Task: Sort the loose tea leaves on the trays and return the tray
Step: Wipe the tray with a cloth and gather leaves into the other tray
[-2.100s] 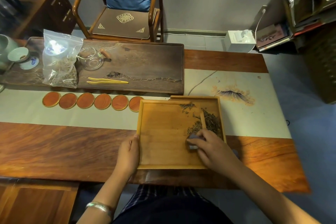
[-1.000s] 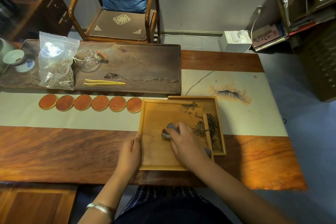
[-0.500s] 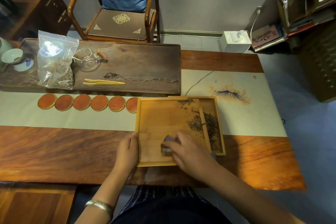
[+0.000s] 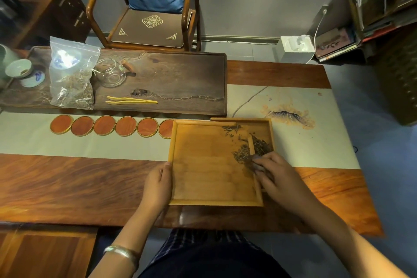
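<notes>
counter (image 4: 67, 185) runs under both hands; i read everything from them. upper tray (image 4: 209, 165) sits between the hands, laid over a lower tray (image 4: 269, 126) whose far and right edges show beyond the right hand.

left hand (image 4: 158, 184) grips the upper tray's left rim, fingers curled round the edge, steadying it. right hand (image 4: 274, 176) is at the tray's right rim, fingers closed on a small dark tool (image 4: 256, 163); blurred, so i cannot name it.

loose tea leaves (image 4: 243, 153) lie just ahead of the right fingertips: a heap against the upper tray's right rim, more over the rim in the lower tray, a thin scatter toward the far corner. the rest of the upper tray, toward the left hand, looks bare.

my read: sweeping step, leaves being pushed off the upper tray into the lower one. most of it done, i judge.

next move calls for short strokes to the right, gathering the far scatter first, left hand holding the tray firm so nothing jumps the rim onto the counter. returning the tray is not yet begun.
</notes>
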`<state>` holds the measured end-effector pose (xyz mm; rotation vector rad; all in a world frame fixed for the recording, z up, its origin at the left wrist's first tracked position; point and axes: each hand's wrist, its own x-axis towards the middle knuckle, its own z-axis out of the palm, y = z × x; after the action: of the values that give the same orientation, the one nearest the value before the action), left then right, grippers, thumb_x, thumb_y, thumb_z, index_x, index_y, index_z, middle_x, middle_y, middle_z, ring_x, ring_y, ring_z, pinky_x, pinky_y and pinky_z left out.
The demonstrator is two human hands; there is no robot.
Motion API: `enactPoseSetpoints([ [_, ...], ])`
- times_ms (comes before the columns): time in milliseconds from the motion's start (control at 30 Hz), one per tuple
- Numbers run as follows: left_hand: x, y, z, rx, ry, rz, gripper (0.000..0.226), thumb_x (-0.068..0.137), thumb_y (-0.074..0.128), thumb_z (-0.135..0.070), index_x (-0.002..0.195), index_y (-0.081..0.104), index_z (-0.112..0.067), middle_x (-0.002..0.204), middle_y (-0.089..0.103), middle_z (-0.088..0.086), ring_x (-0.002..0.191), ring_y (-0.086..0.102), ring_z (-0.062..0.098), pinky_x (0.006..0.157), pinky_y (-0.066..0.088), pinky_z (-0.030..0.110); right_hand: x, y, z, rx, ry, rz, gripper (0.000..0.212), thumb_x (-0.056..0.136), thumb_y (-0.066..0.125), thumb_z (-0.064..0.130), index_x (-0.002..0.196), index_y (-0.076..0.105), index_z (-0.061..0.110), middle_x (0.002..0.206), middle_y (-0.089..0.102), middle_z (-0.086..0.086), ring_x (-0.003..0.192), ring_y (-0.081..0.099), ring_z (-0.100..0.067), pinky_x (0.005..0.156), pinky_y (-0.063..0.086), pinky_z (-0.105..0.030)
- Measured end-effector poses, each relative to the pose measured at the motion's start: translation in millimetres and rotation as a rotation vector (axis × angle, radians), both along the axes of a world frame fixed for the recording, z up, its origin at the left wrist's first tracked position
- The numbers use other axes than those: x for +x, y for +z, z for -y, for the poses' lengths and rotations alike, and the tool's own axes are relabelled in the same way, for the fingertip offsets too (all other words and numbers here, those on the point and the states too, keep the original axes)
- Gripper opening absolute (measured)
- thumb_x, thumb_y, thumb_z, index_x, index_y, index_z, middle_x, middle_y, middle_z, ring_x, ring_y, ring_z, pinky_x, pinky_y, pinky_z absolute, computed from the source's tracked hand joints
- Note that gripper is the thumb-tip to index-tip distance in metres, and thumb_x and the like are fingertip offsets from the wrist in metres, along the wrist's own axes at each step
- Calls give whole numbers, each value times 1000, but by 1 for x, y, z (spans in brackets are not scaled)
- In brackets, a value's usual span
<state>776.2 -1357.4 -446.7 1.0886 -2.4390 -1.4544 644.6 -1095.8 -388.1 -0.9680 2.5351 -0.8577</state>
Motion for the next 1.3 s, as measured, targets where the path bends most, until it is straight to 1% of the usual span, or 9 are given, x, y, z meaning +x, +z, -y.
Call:
enactPoseSetpoints([
  [133,-3,1,-1,-9,-8,-3,47,102,37,-25,56,33,-20,48,34,-7,46,34,10,49,24,30,4,3,-23,6,147,102,22,89,58,12,108,64,22,99,50,11,91,51,-2,75,46,-26],
  [300,-4,2,-3,9,-21,-13,46,102,36,-26,56,33,-19,49,33,-6,46,34,11,49,24,30,14,-5,-29,187,356,-3,25,88,49,21,110,59,27,98,44,10,91,45,-5,68,43,-23],
  [600,-4,12,-3,19,-55,-40,46,103,34,-26,58,32,-18,50,31,-5,42,32,5,44,24,20,-8,-14,-11,345,331,-170,31,93,47,27,122,56,22,110,48,-1,98,48,-17,72,49,-31],
  [700,-3,13,-4,26,-53,-38,45,103,35,-23,58,32,-18,52,33,-5,49,33,10,51,25,29,-19,-20,-3,362,298,-194,33,94,47,27,126,52,21,114,47,-3,103,46,-19,76,48,-31],
  [800,-1,12,-6,26,-33,-38,45,103,36,-21,58,33,-18,53,35,-5,50,35,10,52,26,31,-27,-23,2,382,280,-199,34,94,46,28,127,51,23,116,46,-3,105,45,-19,78,49,-32],
  [967,-1,10,-4,14,-25,-17,45,103,35,-23,58,32,-19,54,34,-4,51,34,12,52,24,32,-20,-10,2,222,194,-172,28,91,55,21,118,61,17,108,50,-4,99,51,-19,71,51,-32],
  [1067,-1,10,-3,25,-16,-17,45,103,34,-24,58,30,-19,53,32,-4,51,33,13,52,23,32,-4,0,0,163,275,-162,28,89,55,21,116,62,19,107,52,-3,97,51,-17,70,51,-32],
  [1200,-3,10,-4,18,-30,-20,45,103,35,-24,59,31,-19,54,32,-5,51,34,12,52,23,32,20,0,1,218,447,-143,30,90,49,21,117,60,19,107,51,-5,97,51,-19,70,50,-33],
  [1300,-4,10,-6,28,-51,-28,45,103,35,-24,58,31,-20,52,32,-7,48,33,10,51,24,31,21,-6,1,262,412,-136,33,92,45,22,123,56,20,111,48,-5,101,49,-20,75,49,-32],
])
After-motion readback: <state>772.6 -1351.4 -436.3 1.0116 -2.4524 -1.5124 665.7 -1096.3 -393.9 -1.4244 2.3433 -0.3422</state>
